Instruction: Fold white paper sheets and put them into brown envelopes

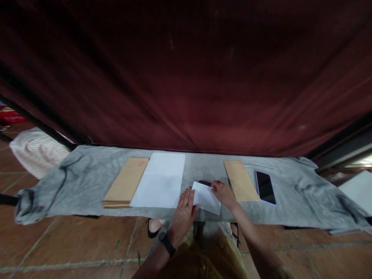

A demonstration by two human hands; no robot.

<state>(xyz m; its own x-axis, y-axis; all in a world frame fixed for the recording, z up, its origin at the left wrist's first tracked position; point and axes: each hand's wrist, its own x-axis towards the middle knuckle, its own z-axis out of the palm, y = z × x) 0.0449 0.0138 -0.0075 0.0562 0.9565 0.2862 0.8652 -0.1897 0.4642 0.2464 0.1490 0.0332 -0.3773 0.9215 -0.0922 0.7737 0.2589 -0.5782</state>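
Note:
A small folded sheet of white paper (207, 198) lies slightly turned near the front edge of the cloth. Flat on its left end rests my left hand (185, 209), fingers stretched out. My right hand (222, 192) has its fingers bent and closed on the paper's upper right edge; the fingertips are partly hidden. Left of my hands lies a larger stack of white paper (161, 182). Beside it is a pile of brown envelopes (126, 181). A single brown envelope (241, 181) lies to the right of my right hand.
A phone (265, 188) with a dark screen lies right of the single envelope. Grey cloth (293, 190) covers the narrow table. A dark red curtain (186, 85) hangs behind it. Striped fabric (40, 151) is at the left, above the tiled floor (95, 244).

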